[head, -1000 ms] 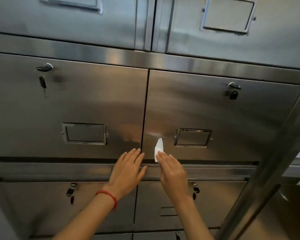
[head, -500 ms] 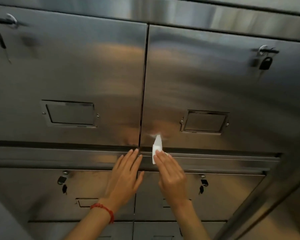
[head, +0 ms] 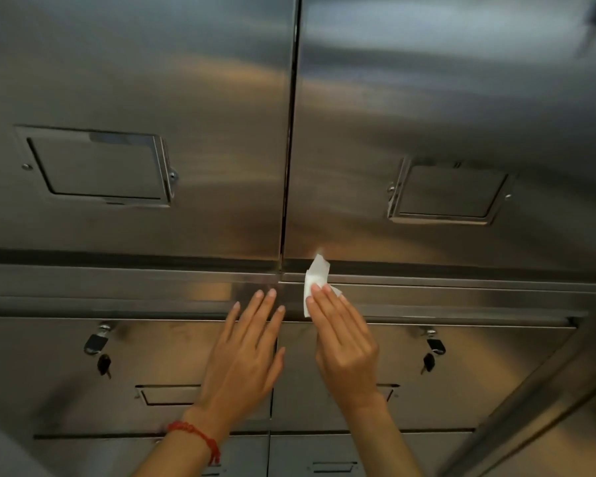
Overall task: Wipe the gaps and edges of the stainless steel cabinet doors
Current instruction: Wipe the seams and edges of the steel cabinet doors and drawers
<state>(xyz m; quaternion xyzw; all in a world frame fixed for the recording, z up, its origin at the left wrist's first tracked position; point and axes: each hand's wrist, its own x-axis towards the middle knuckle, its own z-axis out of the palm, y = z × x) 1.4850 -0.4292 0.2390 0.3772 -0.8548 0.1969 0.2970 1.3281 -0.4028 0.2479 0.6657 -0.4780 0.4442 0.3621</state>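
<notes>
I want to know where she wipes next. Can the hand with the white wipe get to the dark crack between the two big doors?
Probably yes. The right hand holds the white wipe just right of the vertical gap, near its bottom end. Nothing lies between them; the left hand rests lower, on the rail.

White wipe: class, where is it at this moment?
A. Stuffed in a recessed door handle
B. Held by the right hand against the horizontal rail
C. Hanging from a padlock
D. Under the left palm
B: the right hand holds the white wipe against the horizontal rail, just right of the vertical door gap.
</notes>
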